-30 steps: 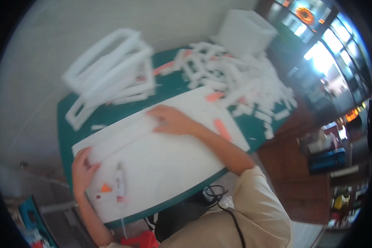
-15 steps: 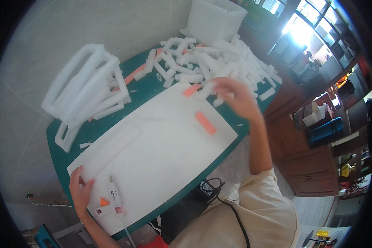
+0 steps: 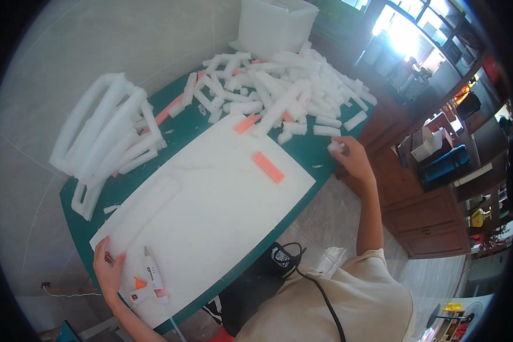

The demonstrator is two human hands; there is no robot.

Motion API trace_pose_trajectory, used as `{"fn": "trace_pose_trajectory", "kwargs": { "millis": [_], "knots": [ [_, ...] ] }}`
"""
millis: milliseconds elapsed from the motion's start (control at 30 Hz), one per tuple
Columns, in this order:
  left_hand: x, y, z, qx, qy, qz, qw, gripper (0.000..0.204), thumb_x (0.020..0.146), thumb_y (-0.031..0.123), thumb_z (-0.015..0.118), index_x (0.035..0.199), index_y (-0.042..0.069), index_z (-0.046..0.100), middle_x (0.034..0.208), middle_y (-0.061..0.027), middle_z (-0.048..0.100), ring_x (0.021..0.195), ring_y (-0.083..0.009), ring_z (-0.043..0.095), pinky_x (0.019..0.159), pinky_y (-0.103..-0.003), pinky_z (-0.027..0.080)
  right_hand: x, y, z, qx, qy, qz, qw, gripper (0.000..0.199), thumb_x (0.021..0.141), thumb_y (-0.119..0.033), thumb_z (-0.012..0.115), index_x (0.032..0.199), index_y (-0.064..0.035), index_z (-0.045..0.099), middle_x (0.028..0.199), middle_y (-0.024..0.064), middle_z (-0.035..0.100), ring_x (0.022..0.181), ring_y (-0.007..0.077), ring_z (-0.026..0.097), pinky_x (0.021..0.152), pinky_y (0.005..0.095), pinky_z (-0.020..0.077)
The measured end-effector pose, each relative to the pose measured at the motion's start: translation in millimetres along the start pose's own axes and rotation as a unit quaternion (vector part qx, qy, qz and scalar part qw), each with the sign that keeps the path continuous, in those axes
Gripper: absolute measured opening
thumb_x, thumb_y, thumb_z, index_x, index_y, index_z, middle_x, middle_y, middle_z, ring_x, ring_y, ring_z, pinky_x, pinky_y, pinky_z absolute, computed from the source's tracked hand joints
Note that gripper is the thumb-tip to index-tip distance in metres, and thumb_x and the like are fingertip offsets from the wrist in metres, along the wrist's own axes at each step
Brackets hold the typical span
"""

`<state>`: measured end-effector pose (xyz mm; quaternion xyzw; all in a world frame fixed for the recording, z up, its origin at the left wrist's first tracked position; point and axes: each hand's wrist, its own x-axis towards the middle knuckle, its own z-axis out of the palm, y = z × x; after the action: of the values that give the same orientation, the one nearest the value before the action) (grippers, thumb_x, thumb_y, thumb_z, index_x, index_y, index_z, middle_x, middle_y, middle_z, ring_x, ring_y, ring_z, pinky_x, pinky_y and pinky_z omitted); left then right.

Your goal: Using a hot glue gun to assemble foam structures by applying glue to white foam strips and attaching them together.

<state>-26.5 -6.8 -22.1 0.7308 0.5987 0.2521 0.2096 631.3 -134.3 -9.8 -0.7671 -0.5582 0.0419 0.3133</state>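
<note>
Head view: two orange strips (image 3: 268, 167), one glue gun (image 3: 152, 273)

Bright daylight pours in from the window (image 3: 404, 34) at the upper right, where the glass blows out to white glare. The white foam sheet (image 3: 211, 211) on the green desk (image 3: 319, 157) is evenly lit, with soft, faint shadows. Fisheye distortion bends straight edges, and a black vignette rings the frame. Focus is fairly sharp centrally, softer toward the rim.

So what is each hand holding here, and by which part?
The right hand grips a small white foam piece at its end. The left hand holds nothing, resting flat on the white board.
</note>
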Motion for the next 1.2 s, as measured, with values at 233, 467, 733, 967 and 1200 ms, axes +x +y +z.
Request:
{"fn": "trace_pose_trajectory", "kwargs": {
  "millis": [233,467,733,967,1200],
  "knots": [
    [-5.5,5.8,-6.0,0.022,0.003,-0.004,1.000,0.061,0.068,-0.002,0.074,0.127,0.004,0.057,0.123,-0.0101,0.059,0.077,-0.0190,0.050,0.073,-0.029,0.045,27.8,-9.7,17.9,-0.024,0.062,-0.041,0.997,0.030,0.086,-0.021,0.067,0.112,-0.0045,0.064,0.108,0.0151,0.063,0.100,0.0323,0.056,0.086,0.0382,0.0460],
    [-5.3,11.8,-7.8,0.011,0.019,0.018,1.000,0.070,0.066,0.001,0.078,0.131,0.007,0.055,0.134,-0.0097,0.054,0.082,-0.0210,0.053,0.078,-0.031,0.046,45.7,21.3,19.5,-0.121,0.019,-0.088,0.989,0.034,0.075,-0.004,0.069,0.109,-0.0042,0.064,0.111,0.0146,0.063,0.102,0.0370,0.053,0.092,0.0415,0.0428],
    [-7.0,7.8,-10.0,0.006,0.037,0.037,0.999,0.075,0.064,0.003,0.078,0.134,0.010,0.053,0.138,-0.0071,0.050,0.085,-0.0208,0.052,0.089,-0.033,0.042,55.4,16.6,15.1,-0.076,0.038,-0.098,0.992,0.034,0.074,-0.004,0.070,0.107,-0.0043,0.064,0.104,0.0133,0.062,0.102,0.0340,0.053,0.091,0.0410,0.0428],
    [-6.4,10.7,-10.0,0.019,0.056,0.040,0.997,0.069,0.067,0.004,0.077,0.132,0.009,0.054,0.135,-0.0077,0.051,0.091,-0.0216,0.052,0.091,-0.035,0.041,49.3,-29.6,-1.0,-0.114,0.104,-0.161,0.975,0.039,0.074,-0.003,0.070,0.112,-0.0066,0.062,0.101,0.0118,0.060,0.096,0.0327,0.057,0.086,0.0402,0.0455],
    [-10.6,11.9,-16.2,0.029,0.120,0.084,0.989,0.060,0.069,0.002,0.075,0.126,0.005,0.056,0.131,-0.0115,0.053,0.102,-0.0256,0.053,0.091,-0.036,0.044,45.8,-147.7,3.3,-0.005,0.106,-0.239,0.965,0.041,0.074,-0.002,0.072,0.114,-0.0069,0.063,0.104,0.0115,0.063,0.096,0.0304,0.061,0.081,0.0360,0.0497]
  ]
}}
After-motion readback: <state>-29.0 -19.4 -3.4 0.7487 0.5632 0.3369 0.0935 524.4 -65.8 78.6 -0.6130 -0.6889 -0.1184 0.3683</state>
